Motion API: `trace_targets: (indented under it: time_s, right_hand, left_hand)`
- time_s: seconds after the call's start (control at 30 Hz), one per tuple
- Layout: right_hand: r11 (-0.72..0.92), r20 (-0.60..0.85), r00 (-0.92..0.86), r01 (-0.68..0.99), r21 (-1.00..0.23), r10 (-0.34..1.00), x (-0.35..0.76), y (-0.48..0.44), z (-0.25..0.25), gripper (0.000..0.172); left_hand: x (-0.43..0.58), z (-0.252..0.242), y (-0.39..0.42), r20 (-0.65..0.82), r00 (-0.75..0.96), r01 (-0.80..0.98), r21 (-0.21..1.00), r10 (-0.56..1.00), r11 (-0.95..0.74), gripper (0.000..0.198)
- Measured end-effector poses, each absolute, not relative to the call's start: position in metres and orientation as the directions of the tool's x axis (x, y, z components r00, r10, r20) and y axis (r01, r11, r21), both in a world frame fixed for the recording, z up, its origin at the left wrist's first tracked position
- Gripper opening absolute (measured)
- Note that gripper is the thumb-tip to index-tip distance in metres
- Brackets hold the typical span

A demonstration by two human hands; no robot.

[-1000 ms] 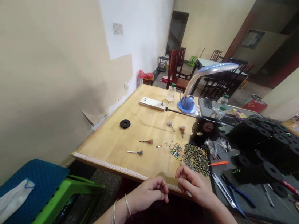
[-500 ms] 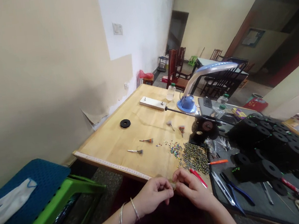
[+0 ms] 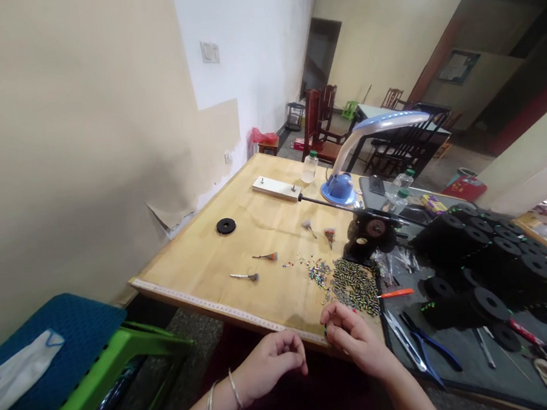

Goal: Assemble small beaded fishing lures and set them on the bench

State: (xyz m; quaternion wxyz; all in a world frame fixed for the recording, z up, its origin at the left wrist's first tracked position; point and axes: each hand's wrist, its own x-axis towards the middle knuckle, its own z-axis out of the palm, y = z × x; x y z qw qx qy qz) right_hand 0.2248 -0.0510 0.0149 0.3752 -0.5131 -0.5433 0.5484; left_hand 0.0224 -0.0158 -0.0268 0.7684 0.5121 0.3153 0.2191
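Note:
My left hand [image 3: 277, 364], two bangles on its wrist, is over the table's front edge with fingers curled towards the thumb. Whatever it may hold is too small or hidden. To its right, my right hand [image 3: 352, 337] pinches thumb and forefinger together; a tiny dark-green speck shows at the fingertips, too small to name. The hands are apart. Just beyond my right hand lies a pile of small black-and-yellow striped pieces [image 3: 357, 283], with a scatter of tiny coloured beads [image 3: 318, 271] beside it. A red-handled tool is mostly hidden behind my right hand.
Small brushes [image 3: 266, 257] and a black disc [image 3: 226, 225] lie on the wooden table [image 3: 185, 267]. A blue lamp [image 3: 338, 190] stands at the back. Tweezers [image 3: 406, 342], blue pliers [image 3: 436, 348], an orange tool [image 3: 396, 293] and black spools [image 3: 489, 308] are at right.
My hands have moved apart: the left has shifted left and slightly down, the right slightly right. The right hand now covers most of the red-handled tool. The view has shifted slightly.

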Motion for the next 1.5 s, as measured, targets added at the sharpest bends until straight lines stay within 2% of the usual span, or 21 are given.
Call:
trace_targets:
  time_s: [0.03,0.13,0.27,0.37,0.53,0.67,0.93,1.13,1.23,1.33,1.5]
  right_hand:
    - [-0.133,-0.16,-0.196,0.145,-0.981,0.968,0.225,-0.051,0.014,0.02]
    - [-0.143,-0.173,-0.223,0.146,-0.979,0.959,0.226,-0.052,0.012,0.019]
    - [-0.14,-0.186,-0.257,0.186,-0.973,0.948,0.226,-0.053,0.009,0.02]
    - [-0.137,-0.192,-0.272,0.211,-0.968,0.943,0.226,-0.053,0.008,0.022]
    - [-0.118,-0.176,-0.254,0.23,-0.966,0.951,0.225,-0.053,0.008,0.019]
    - [-0.111,-0.158,-0.227,0.205,-0.972,0.961,0.227,-0.052,0.007,0.015]
    - [-0.109,-0.151,-0.202,0.204,-0.973,0.968,0.232,-0.052,0.003,0.014]
    - [-0.094,-0.155,-0.24,0.246,-0.965,0.958,0.226,-0.052,0.004,0.013]
    - [-0.084,-0.163,-0.253,0.297,-0.951,0.954,0.224,-0.052,0.007,0.014]
    - [-0.072,-0.168,-0.271,0.331,-0.941,0.948,0.223,-0.053,0.009,0.014]
    - [-0.081,-0.161,-0.247,0.305,-0.949,0.956,0.227,-0.054,0.004,0.012]
  left_hand:
    - [0.023,-0.025,-0.016,-0.252,0.718,-0.025,0.923,0.649,0.385,0.002]
    - [0.029,-0.02,-0.017,-0.222,0.751,-0.048,0.921,0.622,0.388,0.012]
    - [0.041,-0.015,-0.017,-0.165,0.72,-0.044,0.958,0.674,0.282,0.015]
    - [0.048,-0.016,-0.016,-0.153,0.692,-0.017,0.974,0.705,0.227,0.028]
    - [0.047,-0.019,-0.015,-0.162,0.697,-0.015,0.971,0.699,0.24,0.037]
    - [0.041,-0.024,-0.016,-0.151,0.701,-0.008,0.976,0.696,0.22,0.036]
    - [0.027,-0.028,-0.018,-0.183,0.674,0.113,0.983,0.716,0.145,0.033]
    - [0.033,-0.018,-0.02,-0.153,0.705,0.063,0.986,0.693,0.155,0.013]
    - [0.041,-0.012,-0.019,-0.144,0.672,0.07,0.989,0.726,0.131,0.013]
    - [0.047,-0.011,-0.018,-0.155,0.658,0.104,0.988,0.737,0.116,0.021]
    - [0.041,-0.019,-0.018,-0.161,0.67,0.072,0.986,0.725,0.152,0.018]
